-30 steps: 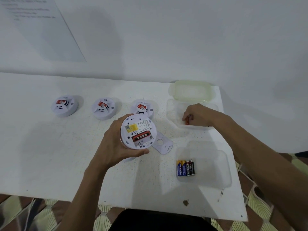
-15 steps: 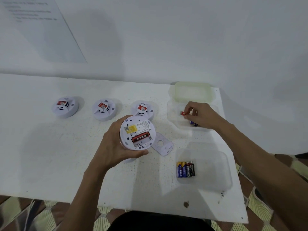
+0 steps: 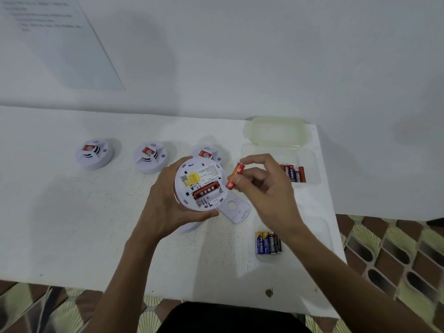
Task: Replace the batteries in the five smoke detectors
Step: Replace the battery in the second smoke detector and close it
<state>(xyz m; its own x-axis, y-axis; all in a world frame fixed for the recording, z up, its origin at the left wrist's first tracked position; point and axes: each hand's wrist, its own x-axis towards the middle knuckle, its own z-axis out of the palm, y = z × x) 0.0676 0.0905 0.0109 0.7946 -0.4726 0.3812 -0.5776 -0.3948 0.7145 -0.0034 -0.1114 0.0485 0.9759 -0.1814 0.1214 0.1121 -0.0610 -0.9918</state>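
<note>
An orange-red battery (image 3: 235, 175) is pinched in the right grip (image 3: 264, 188). It is held end to end between index finger and thumb, and the other fingers are loosely curled. The battery is tilted, nearly upright, above the worktop (image 3: 72, 224). It is just to the right of a round white smoke detector (image 3: 200, 183), and whether they touch cannot be told.

The smoke detector is held in the left grip (image 3: 165, 207), with fingers wrapped round its left side and the thumb under its lower edge. Its back is turned up towards the camera. A yellow label is seen there, and below it an open compartment with one red and black battery (image 3: 206, 189) lying inside. The slot beside that one looks empty.

A flat white cover plate (image 3: 236, 210) lies on the worktop just below and right of the held detector. Three more smoke detectors (image 3: 151, 156) are set in a row further back, face up, each with a red sticker. The rightmost is partly hidden behind the held one.

At the right end of the worktop two clear plastic boxes are placed. In the far box (image 3: 314, 164) several red batteries (image 3: 294, 173) are lined up. In the near box (image 3: 329, 236) a small group of blue and black batteries (image 3: 268, 242) is seen. A pale green lid (image 3: 276, 133) lies behind the far box, against the white wall. A printed sheet (image 3: 60, 44) is fixed to the wall at upper left, its text too blurred to read.
</note>
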